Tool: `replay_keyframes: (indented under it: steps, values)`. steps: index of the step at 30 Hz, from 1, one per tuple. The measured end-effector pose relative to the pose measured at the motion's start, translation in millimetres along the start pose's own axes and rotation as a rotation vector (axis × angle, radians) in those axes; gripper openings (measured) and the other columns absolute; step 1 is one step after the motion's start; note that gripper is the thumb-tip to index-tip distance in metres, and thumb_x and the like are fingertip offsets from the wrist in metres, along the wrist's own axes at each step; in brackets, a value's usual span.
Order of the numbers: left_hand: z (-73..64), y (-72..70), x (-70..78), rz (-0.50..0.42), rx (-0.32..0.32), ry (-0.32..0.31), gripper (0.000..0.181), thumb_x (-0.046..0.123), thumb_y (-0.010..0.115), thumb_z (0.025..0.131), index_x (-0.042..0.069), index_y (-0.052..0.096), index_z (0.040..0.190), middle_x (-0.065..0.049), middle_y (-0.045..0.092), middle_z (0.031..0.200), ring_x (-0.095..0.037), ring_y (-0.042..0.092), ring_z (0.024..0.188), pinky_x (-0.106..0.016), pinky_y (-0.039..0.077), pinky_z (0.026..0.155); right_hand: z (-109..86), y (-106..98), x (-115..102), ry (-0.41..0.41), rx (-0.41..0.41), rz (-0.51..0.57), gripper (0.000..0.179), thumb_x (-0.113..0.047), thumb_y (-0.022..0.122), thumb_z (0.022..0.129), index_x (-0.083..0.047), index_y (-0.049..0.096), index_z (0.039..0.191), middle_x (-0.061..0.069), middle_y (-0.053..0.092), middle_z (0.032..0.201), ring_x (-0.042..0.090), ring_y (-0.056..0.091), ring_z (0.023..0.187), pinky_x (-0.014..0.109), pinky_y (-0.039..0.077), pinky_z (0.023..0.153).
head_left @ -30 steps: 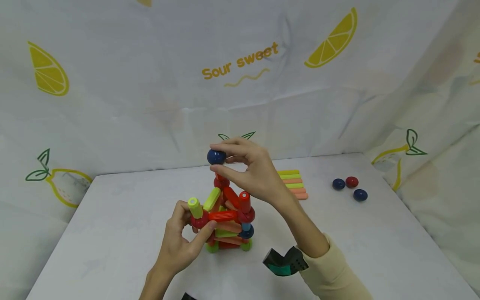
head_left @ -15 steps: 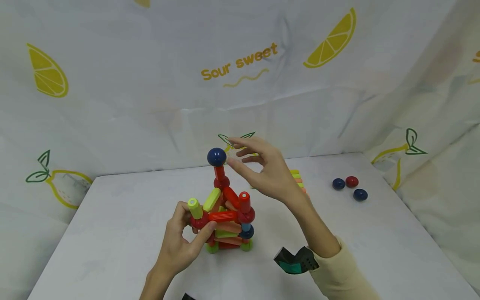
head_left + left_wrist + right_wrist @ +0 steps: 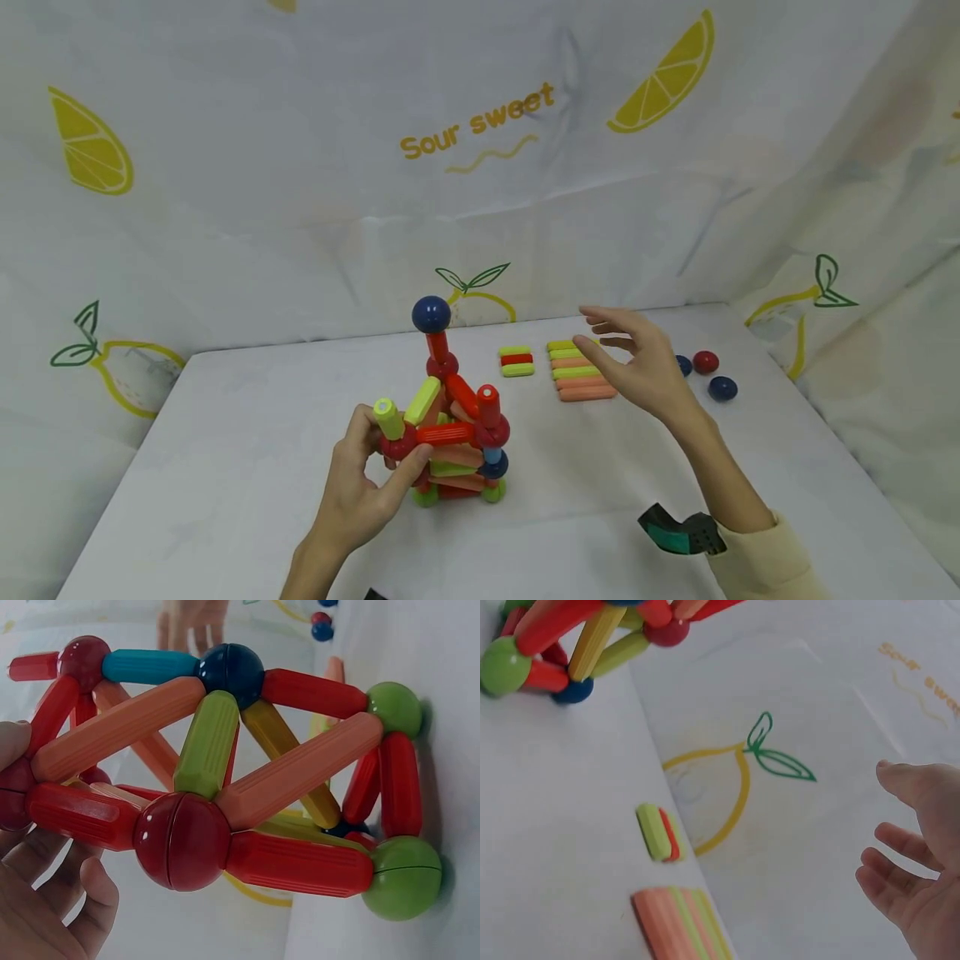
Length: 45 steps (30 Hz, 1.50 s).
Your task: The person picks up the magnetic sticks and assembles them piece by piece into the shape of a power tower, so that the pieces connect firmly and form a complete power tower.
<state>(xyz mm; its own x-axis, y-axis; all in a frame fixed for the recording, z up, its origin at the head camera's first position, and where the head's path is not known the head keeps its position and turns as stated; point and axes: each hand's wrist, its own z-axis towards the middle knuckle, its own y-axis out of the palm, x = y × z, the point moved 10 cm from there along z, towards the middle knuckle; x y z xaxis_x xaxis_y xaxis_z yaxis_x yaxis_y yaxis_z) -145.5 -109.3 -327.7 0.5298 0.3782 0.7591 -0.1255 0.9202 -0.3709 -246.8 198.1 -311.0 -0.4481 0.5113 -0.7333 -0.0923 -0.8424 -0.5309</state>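
Note:
A tower of coloured rods and balls point(image 3: 446, 432) stands on the white table, its green balls point(image 3: 402, 879) at the bottom. My left hand point(image 3: 367, 487) grips it at an upper red ball point(image 3: 399, 442), thumb in front and fingers behind. Atop the red rod at the tower's rear corner sits a blue ball point(image 3: 431, 314). A yellow-green rod point(image 3: 389, 418) and a red rod point(image 3: 489, 405) point up from the two front corners. My right hand point(image 3: 643, 363) is in the air right of the tower, fingers spread, holding nothing, and overlaps the long rods in the head view.
Long orange and yellow-green rods point(image 3: 587, 393) lie side by side at the back. Left of them are a few short rods point(image 3: 517, 360). A red ball point(image 3: 706, 362) and blue balls point(image 3: 722, 388) rest at the right. A white lemon-print cloth point(image 3: 300, 250) hangs behind the table.
My right hand has let go of the blue ball, leaving it on top of the red rod, and has moved right. My left hand keeps its grip on the tower.

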Motion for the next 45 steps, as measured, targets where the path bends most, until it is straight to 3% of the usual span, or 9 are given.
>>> replay_keyframes:
  steps: [4, 6, 9, 13, 15, 19, 24, 35, 45]
  values:
    - [-0.5, -0.4, 0.4, 0.003, -0.001, -0.004, 0.034, -0.001, 0.077, 0.084, 0.004, 0.050, 0.103, 0.002, 0.063, 0.086, -0.006, 0.057, 0.069, -0.022, 0.051, 0.059, -11.8, -19, 28, 0.006, 0.045, -0.060, 0.041, -0.005, 0.074, 0.091, -0.002, 0.065, 0.131, 0.019, 0.067, 0.124, -0.016, 0.052, 0.103, 0.000, 0.045, 0.089]
    - [-0.7, -0.6, 0.7, 0.003, -0.001, -0.003, 0.034, -0.001, 0.077, 0.084, 0.004, 0.050, 0.103, 0.002, 0.063, 0.085, -0.006, 0.057, 0.069, -0.022, 0.051, 0.059, -17.3, -29, 43, 0.020, 0.072, -0.111, 0.039, -0.005, 0.075, 0.091, 0.000, 0.067, 0.129, 0.020, 0.068, 0.122, -0.018, 0.051, 0.102, -0.002, 0.043, 0.088]
    - [-0.8, -0.7, 0.8, 0.004, -0.001, -0.004, 0.033, -0.001, 0.077, 0.084, 0.004, 0.050, 0.103, 0.003, 0.063, 0.085, -0.006, 0.057, 0.069, -0.022, 0.051, 0.059, -24.6, -43, 68, 0.050, 0.111, -0.215, 0.036, -0.006, 0.075, 0.090, 0.001, 0.068, 0.125, 0.023, 0.069, 0.121, 0.001, 0.062, 0.104, 0.004, 0.048, 0.087]
    - [-0.6, -0.4, 0.9, 0.004, -0.004, -0.003, 0.033, -0.001, 0.077, 0.084, 0.004, 0.050, 0.103, 0.003, 0.062, 0.084, -0.006, 0.057, 0.068, -0.022, 0.051, 0.059, -32.3, -55, 99, 0.081, 0.120, -0.352, 0.034, -0.003, 0.075, 0.088, 0.007, 0.069, 0.120, 0.032, 0.069, 0.118, 0.043, 0.066, 0.101, 0.043, 0.060, 0.083]
    - [-0.5, -0.4, 0.9, 0.004, -0.004, -0.004, 0.033, 0.000, 0.077, 0.085, 0.005, 0.050, 0.102, 0.003, 0.062, 0.083, -0.006, 0.057, 0.068, -0.022, 0.051, 0.059, -35.0, -56, 112, 0.087, 0.106, -0.403, 0.035, 0.000, 0.076, 0.085, 0.011, 0.069, 0.118, 0.037, 0.068, 0.115, 0.048, 0.065, 0.095, 0.059, 0.054, 0.078]
    - [-0.6, -0.4, 0.6, 0.004, -0.004, -0.007, 0.033, 0.000, 0.077, 0.085, 0.005, 0.050, 0.102, 0.003, 0.062, 0.083, -0.006, 0.057, 0.068, -0.022, 0.051, 0.058, -38.3, -55, 132, 0.134, 0.055, -0.442, 0.037, 0.003, 0.076, 0.083, 0.014, 0.067, 0.117, 0.039, 0.066, 0.115, 0.053, 0.065, 0.099, 0.063, 0.052, 0.083]
    - [-0.7, -0.6, 0.4, 0.004, -0.004, -0.013, 0.033, 0.000, 0.077, 0.085, 0.005, 0.050, 0.102, 0.003, 0.063, 0.084, -0.006, 0.057, 0.068, -0.022, 0.051, 0.059, -37.5, -51, 142, 0.190, -0.005, -0.470, 0.038, 0.005, 0.073, 0.083, 0.017, 0.065, 0.118, 0.042, 0.062, 0.120, 0.061, 0.058, 0.114, 0.068, 0.048, 0.095]
    - [-0.6, 0.1, 0.1, 0.003, -0.009, -0.002, 0.033, 0.000, 0.077, 0.085, 0.005, 0.050, 0.102, 0.003, 0.062, 0.081, -0.006, 0.056, 0.067, -0.022, 0.050, 0.058, -38.2, -43, 146, 0.155, -0.053, -0.621, 0.031, 0.013, 0.070, 0.078, 0.020, 0.067, 0.108, 0.043, 0.062, 0.110, 0.063, 0.059, 0.102, 0.068, 0.048, 0.091]
    - [-0.6, 0.5, -0.3, -0.001, -0.012, -0.009, 0.033, 0.001, 0.077, 0.085, 0.005, 0.049, 0.102, 0.003, 0.062, 0.080, -0.006, 0.056, 0.067, -0.022, 0.050, 0.058, -47.1, -31, 146, 0.304, -0.110, -0.562, 0.041, -0.002, 0.076, 0.084, 0.016, 0.065, 0.119, 0.042, 0.062, 0.116, 0.056, 0.063, 0.105, 0.065, 0.054, 0.087]
